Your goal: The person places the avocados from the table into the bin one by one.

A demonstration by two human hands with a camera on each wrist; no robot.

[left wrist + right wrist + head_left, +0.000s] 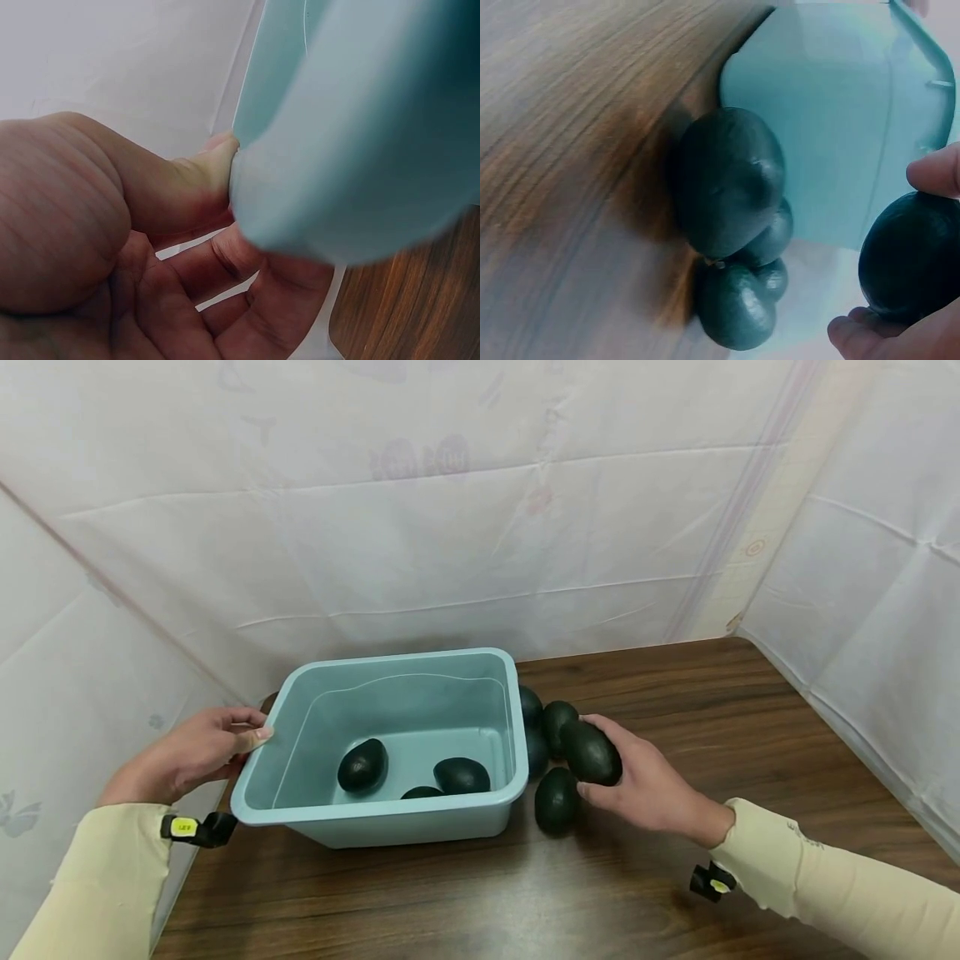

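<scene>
Wood table (675,877) carried a teal bin (375,814) w/ 3 avocados (363,766) already inside, approx. a third of the lot by my count. Left hand (191,752) gripped the bin's left rim, thumb on the edge. Right hand (645,785) held 1 avocado (591,752), fingers curled round it, just right of the bin and above the table. 4 loose ones (556,800) lay clustered by the bin's right wall, not yet picked up.

Bin (390,822) wall blocks leftward — avocados (556,802) crowd beside it.
</scene>
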